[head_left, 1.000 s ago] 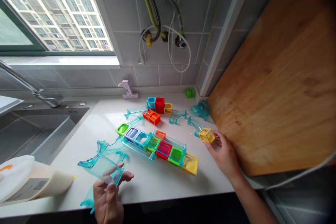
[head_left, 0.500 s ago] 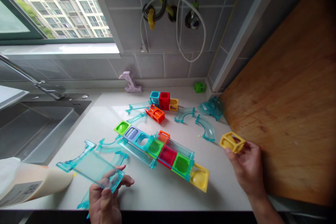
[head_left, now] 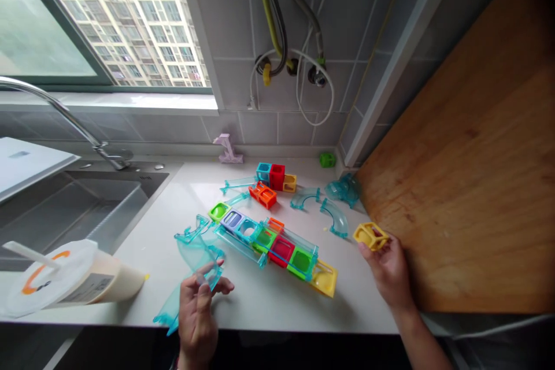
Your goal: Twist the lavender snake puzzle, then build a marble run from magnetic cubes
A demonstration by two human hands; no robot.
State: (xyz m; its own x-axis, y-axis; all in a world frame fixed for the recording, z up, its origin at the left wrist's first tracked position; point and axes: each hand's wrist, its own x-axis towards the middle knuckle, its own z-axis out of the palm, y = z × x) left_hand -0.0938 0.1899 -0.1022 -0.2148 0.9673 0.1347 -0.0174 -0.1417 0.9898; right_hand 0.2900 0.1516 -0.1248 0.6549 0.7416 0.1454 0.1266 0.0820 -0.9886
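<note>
My left hand (head_left: pixel 196 313), at the counter's front edge, pinches a translucent teal track piece (head_left: pixel 193 251) by its near end. Part of that piece overlaps other teal pieces behind it. On the right, my right hand (head_left: pixel 388 272) grips a hollow yellow cube block (head_left: pixel 370 236) between thumb and fingers, held beside the wooden board. Between my hands lies a joined row of coloured cube blocks (head_left: pixel 282 251), green, lilac, teal, red and yellow, with clear teal tracks (head_left: pixel 243 247) along its sides. Another teal track (head_left: pixel 168 307) lies just left of my left hand.
Behind the row are an orange block (head_left: pixel 263 195), a red block (head_left: pixel 277 177), curved teal tracks (head_left: pixel 336 219) and a green block (head_left: pixel 327 159). A drink cup (head_left: pixel 93 277) stands at left by the sink (head_left: pixel 154 182). A wooden board (head_left: pixel 468 185) leans at right.
The view has tilted up and shifted left. The track piece in my left hand has turned and appears farther right, nearer the other teal pieces. My right hand still holds the yellow block.
</note>
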